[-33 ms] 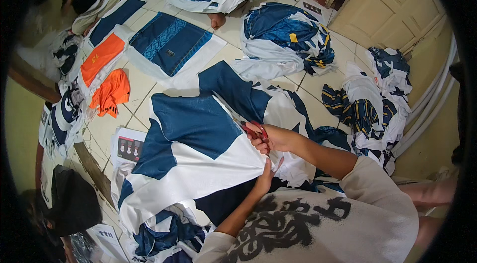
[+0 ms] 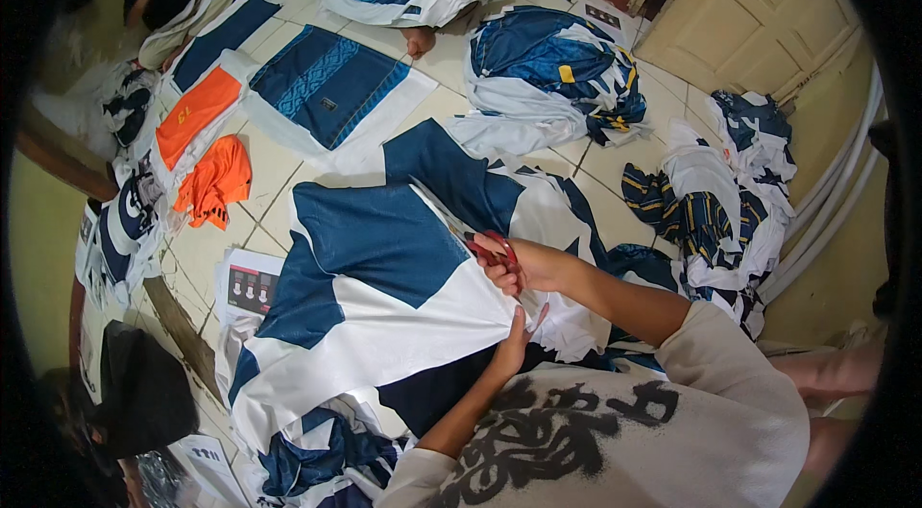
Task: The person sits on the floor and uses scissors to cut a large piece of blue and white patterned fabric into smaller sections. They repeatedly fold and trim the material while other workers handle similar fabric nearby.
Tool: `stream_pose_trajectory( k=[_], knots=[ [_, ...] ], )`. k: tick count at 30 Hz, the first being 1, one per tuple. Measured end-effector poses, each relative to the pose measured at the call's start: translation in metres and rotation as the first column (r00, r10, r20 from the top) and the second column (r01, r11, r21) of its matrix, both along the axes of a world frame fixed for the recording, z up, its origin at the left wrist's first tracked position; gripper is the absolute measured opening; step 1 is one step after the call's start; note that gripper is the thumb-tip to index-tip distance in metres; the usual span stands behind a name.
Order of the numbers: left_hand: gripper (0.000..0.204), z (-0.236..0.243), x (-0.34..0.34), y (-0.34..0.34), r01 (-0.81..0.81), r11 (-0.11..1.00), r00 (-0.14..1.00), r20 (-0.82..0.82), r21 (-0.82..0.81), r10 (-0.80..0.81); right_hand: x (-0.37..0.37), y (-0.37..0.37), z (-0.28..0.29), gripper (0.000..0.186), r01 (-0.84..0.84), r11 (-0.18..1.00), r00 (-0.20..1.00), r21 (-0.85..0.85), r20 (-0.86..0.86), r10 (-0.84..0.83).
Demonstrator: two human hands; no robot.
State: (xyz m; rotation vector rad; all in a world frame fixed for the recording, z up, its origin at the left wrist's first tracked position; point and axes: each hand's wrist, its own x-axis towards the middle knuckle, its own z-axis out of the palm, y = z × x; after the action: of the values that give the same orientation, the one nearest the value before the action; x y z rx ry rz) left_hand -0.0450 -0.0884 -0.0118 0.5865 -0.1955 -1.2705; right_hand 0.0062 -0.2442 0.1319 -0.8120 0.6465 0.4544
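Observation:
A sheet of fabric with dark blue printed panels [image 2: 389, 234] and white borders is stretched across the middle, over other cloth. My right hand [image 2: 509, 265] is closed round the red handles of a pair of scissors [image 2: 503, 247]. Their blades lie at the right edge of the blue panel, beside a cut edge running up and left. Just below, my left hand [image 2: 514, 340] pinches the white border [image 2: 451, 321] of the same fabric, holding it taut. Behind it lies another blue and white piece [image 2: 451, 172].
Around me on the tiled floor are a folded blue patterned piece [image 2: 327, 85], orange cloth [image 2: 213, 180], a blue and yellow heap [image 2: 552, 71] and striped cloth [image 2: 701, 205]. A black bag [image 2: 144, 383] stands lower left. White pipes [image 2: 831, 186] line the right wall. Other people sit at the far side.
My hands, the scissors and the fabric are almost unmoved. At the upper left, a person's arm has shifted, with the hand now raised higher.

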Motion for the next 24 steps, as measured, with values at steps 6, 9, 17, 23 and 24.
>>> stream_pose_trajectory(
  k=[6, 9, 17, 23, 24],
  knots=[
    [0.066, 0.012, -0.001, 0.010, 0.128, 0.947, 0.927, 0.305, 0.295, -0.220, 0.008, -0.001, 0.002, 0.044, 0.013, 0.999, 1.000, -0.051, -0.024, -0.014],
    [0.068, 0.034, 0.000, 0.007, 0.136, 0.950, 0.832, 0.488, 0.281, -0.263, 0.013, -0.002, -0.003, 0.044, 0.059, 0.998, 0.998, -0.027, -0.025, -0.060],
    [0.058, 0.068, 0.009, 0.004, 0.361, 0.905, 0.635, 0.651, 0.227, -0.417, 0.024, -0.009, -0.007, 0.044, 0.094, 0.995, 0.994, 0.038, 0.055, -0.096],
    [0.050, 0.074, 0.011, 0.004, 0.292, 0.923, 0.599, 0.704, 0.251, -0.381, 0.036, -0.022, -0.008, 0.045, 0.094, 0.995, 0.990, -0.033, 0.104, -0.091],
    [0.051, 0.074, 0.011, 0.003, 0.287, 0.928, 0.623, 0.690, 0.237, -0.369, 0.037, -0.022, -0.008, 0.045, 0.072, 0.997, 0.989, -0.026, 0.134, -0.067]
  ],
)
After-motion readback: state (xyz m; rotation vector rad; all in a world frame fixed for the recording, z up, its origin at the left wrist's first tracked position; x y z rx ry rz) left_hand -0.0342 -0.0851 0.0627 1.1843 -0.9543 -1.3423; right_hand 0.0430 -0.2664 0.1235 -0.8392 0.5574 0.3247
